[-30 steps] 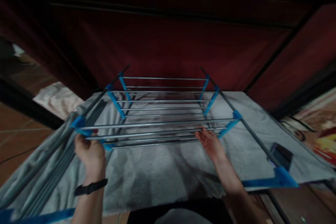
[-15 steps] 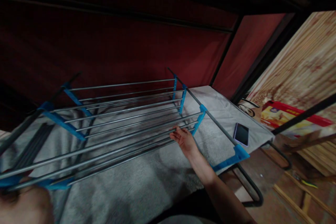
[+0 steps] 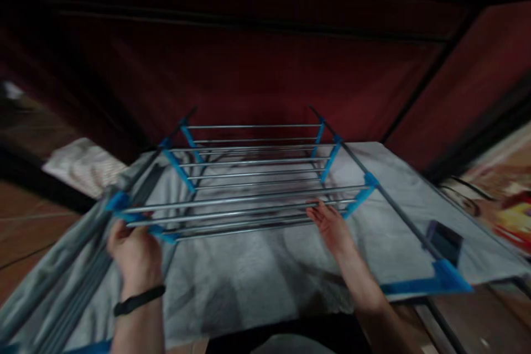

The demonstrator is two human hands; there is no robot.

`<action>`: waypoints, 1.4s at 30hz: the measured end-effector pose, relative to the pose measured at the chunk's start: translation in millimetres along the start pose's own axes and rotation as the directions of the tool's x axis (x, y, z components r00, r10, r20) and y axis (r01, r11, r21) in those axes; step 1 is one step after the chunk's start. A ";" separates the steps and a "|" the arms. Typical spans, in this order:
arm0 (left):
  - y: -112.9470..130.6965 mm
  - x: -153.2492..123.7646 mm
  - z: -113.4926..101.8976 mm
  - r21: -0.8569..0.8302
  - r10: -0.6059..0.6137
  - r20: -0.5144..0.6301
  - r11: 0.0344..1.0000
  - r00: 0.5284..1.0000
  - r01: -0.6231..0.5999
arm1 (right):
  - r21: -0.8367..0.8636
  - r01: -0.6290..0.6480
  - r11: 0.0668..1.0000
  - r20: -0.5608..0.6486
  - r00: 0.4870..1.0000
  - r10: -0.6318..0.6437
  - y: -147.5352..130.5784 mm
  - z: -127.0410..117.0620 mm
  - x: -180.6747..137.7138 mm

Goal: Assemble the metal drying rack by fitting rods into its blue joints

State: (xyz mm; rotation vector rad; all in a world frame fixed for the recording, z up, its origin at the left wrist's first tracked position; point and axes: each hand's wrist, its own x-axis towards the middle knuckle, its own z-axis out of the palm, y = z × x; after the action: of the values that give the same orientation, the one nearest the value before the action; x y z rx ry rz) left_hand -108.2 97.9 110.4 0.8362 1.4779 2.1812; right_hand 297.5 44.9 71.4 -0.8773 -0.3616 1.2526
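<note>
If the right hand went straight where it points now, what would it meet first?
The right hand would probably meet the metal rod; its fingers seem to touch it, though depth is unclear.

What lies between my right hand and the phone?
In the head view, grey cloth and a dark rack pole lie between your right hand and the phone.

Rack, tubular metal: grey (image 3: 249, 198); joints, moulded plastic: blue (image 3: 450, 278). Cloth: plain pale grey (image 3: 249, 282). Flat panel, 12 o'clock: dark red (image 3: 257, 77). Wristband: black (image 3: 139, 301).
</note>
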 end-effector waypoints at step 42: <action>-36.6 0.3 -30.6 -0.487 -0.195 0.110 0.844 0.974 0.224 | -0.278 0.894 -0.350 0.935 0.336 0.115 159.5 261.3 -80.9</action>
State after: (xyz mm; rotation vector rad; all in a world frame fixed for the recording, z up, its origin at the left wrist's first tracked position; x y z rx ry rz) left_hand -129.4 90.4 68.2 0.5203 0.8584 2.1954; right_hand -10.8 76.3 136.5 -1.0525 -2.4637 -0.1003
